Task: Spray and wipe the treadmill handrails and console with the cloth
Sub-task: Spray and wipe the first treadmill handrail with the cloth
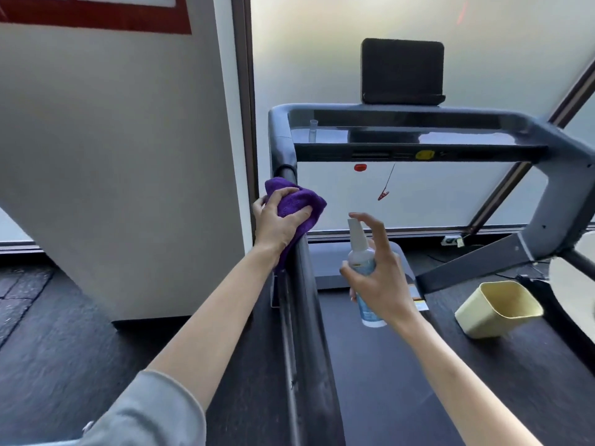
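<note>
Cloth [297, 204] pressed on left handrail [306, 284] by left hand [277, 220]; right hand [376, 278] holds spray bottle [362, 268].

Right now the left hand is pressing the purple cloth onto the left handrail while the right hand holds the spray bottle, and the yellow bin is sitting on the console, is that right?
Not quite. The yellow bin is down on the treadmill deck, not on the console, as the head view shows. The rest holds: the left hand presses the purple cloth onto the left handrail, and the right hand holds the spray bottle.
</note>
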